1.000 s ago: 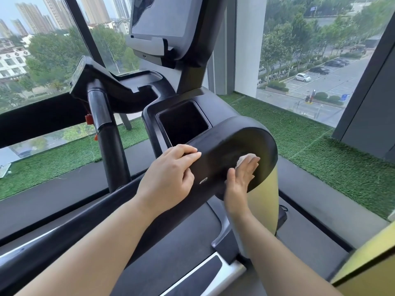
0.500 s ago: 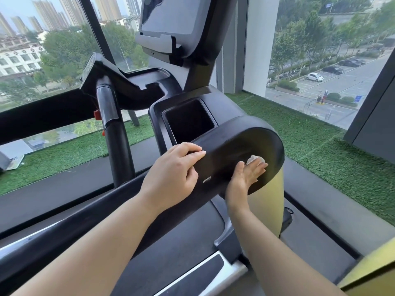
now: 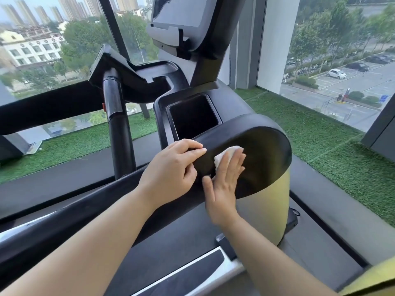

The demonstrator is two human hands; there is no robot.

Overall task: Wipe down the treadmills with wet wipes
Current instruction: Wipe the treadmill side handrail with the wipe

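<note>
Wipe work on the treadmill's handrail: the white wet wipe is pinned to the near side face of the rounded far end, just under the top edge.
The right hand makes no closed grip; its fingers are straight and together, pressing the crumpled wipe flat onto smooth matte black plastic. The left hand sits just beside it with a narrow grip, fingers hooked over the top edge and thumb bent against the same face. The handrail's long axis climbs from near left to far right. The bare stretch of the domed end therefore lies ahead of the right fingertips, toward the curved rim and the pale yellow-green panel beneath, and the right hand is plainly the nearer one. A square cup well lies beyond the top edge.
</note>
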